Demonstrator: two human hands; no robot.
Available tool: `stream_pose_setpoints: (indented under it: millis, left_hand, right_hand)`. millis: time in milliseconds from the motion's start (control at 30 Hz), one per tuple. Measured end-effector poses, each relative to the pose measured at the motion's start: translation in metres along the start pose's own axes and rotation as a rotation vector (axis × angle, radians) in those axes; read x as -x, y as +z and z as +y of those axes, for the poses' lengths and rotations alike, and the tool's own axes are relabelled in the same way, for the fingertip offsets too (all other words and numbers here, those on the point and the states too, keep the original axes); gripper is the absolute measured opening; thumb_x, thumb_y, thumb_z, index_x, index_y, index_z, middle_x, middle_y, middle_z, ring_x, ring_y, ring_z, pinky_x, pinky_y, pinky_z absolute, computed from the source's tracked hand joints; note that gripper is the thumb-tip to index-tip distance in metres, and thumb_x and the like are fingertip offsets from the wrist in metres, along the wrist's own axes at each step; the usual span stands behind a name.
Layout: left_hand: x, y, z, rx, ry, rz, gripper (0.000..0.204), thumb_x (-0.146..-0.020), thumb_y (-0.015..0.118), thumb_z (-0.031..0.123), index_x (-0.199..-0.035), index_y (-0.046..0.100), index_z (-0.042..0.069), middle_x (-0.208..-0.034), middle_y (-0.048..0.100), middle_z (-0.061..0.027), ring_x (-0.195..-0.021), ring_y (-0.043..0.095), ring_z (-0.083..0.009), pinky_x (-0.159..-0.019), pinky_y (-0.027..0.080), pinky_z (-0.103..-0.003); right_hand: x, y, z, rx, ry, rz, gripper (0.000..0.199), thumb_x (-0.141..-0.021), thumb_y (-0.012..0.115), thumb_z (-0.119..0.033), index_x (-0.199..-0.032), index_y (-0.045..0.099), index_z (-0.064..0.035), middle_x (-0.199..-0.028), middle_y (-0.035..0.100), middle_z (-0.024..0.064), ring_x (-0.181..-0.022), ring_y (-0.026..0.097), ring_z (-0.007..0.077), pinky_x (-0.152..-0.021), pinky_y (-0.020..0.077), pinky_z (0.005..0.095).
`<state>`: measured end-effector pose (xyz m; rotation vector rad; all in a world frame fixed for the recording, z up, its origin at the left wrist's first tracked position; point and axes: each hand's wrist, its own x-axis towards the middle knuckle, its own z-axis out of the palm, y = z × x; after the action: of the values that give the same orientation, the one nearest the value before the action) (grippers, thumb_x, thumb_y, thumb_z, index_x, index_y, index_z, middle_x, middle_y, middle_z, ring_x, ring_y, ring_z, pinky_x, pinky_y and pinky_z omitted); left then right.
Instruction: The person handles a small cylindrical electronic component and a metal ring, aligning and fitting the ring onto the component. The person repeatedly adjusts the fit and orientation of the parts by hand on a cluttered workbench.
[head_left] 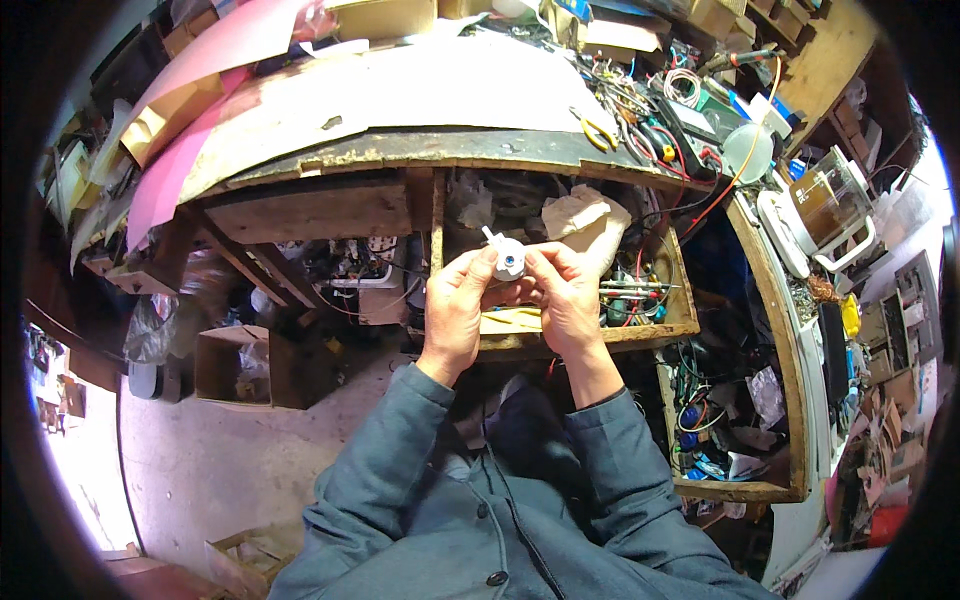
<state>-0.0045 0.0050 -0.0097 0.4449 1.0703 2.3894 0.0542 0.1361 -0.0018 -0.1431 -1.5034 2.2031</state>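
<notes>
A small white plastic part (508, 259) with a blue centre and a short white stub is held up in front of me between both hands. My left hand (458, 308) grips its left side with thumb and fingers. My right hand (565, 300) pinches its right side. Both hands hover over an open wooden drawer (640, 335) that holds tools and wires. My grey-blue sleeves come in from the lower edge.
A cluttered wooden workbench (440, 150) curves across the top, with yellow-handled pliers (598, 130), cables and tools. A crumpled cloth (588, 222) lies in the drawer. A glass jug (828, 200) stands at the right. A cardboard box (235, 365) sits on the floor at left.
</notes>
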Motion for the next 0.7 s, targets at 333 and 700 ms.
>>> stream_pose_setpoints:
  millis: [333, 700]
  left_hand:
    - [-0.0008, 0.0012, 0.0027, -0.038, -0.038, 0.008, 0.027, -0.098, 0.068, 0.021, -0.109, 0.068, -0.003, -0.098, 0.072, -0.0089, -0.085, 0.070, -0.0141, -0.076, 0.059, -0.026]
    - [-0.0095, -0.0065, 0.0068, -0.165, -0.079, -0.069, 0.028, -0.095, 0.070, 0.018, -0.114, 0.069, -0.002, -0.104, 0.072, -0.0066, -0.089, 0.070, -0.0131, -0.082, 0.059, -0.028]
  right_hand:
    - [-0.0008, -0.0031, 0.0002, 0.024, 0.026, -0.025, 0.016, -0.099, 0.065, -0.015, -0.099, 0.067, 0.0012, -0.086, 0.071, 0.0081, -0.065, 0.067, 0.0119, -0.059, 0.0566, 0.0258]
    - [-0.0035, 0.0007, 0.0015, 0.045, 0.040, 0.017, 0.017, -0.100, 0.064, -0.015, -0.100, 0.066, 0.0012, -0.084, 0.071, 0.0069, -0.065, 0.067, 0.0108, -0.060, 0.0567, 0.0251]
